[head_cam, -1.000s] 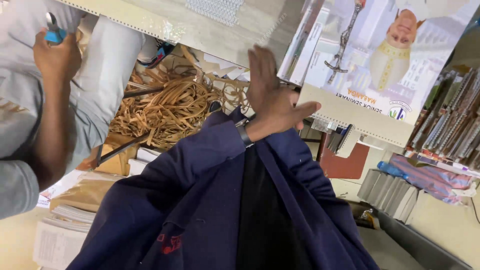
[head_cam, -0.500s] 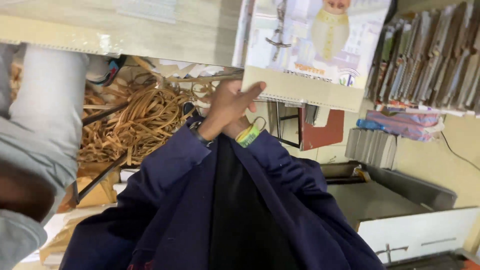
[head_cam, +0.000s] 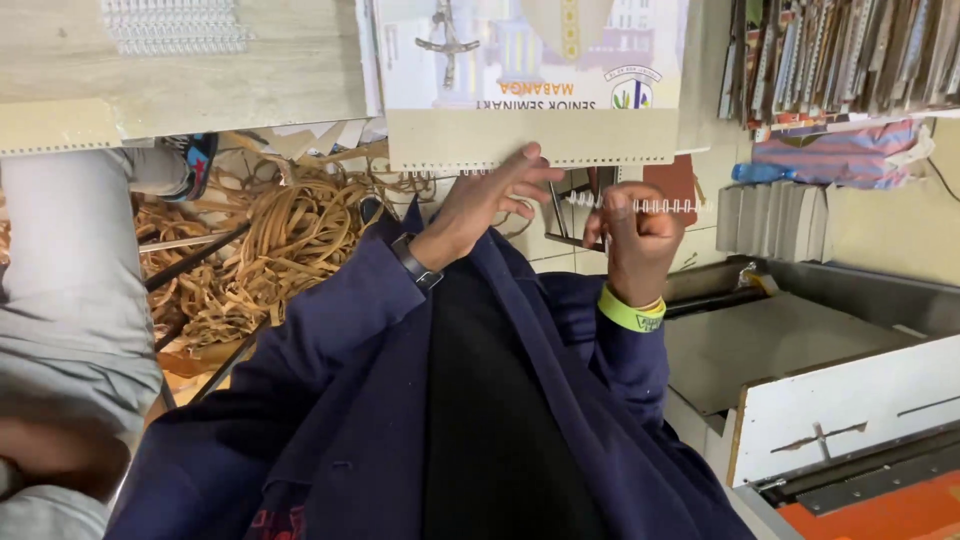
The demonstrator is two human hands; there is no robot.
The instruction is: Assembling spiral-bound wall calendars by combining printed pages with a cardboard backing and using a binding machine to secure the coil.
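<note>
Both arms wear dark blue jacket sleeves. My left hand [head_cam: 487, 200], with a dark watch at the wrist, rests its spread fingers on the lower punched edge of a beige-backed calendar [head_cam: 530, 138] with a printed picture above it. My right hand [head_cam: 632, 240], with a yellow-green wristband, is closed on a white spiral wire binding [head_cam: 655, 206] that sticks out sideways just under the calendar's right corner. The wire's left end lies close to my left fingertips.
A heap of brown paper strips [head_cam: 270, 250] lies to the left. Another person's grey trouser leg [head_cam: 60, 300] fills the far left. A second wire-bound beige pad [head_cam: 180, 60] is top left. Stacked books [head_cam: 850, 50] are top right, a grey metal machine [head_cam: 790, 340] lower right.
The view has swung so the calendar sits straight ahead. My left hand has dropped to its lower edge, and my right hand has come into view holding the wire binding.
</note>
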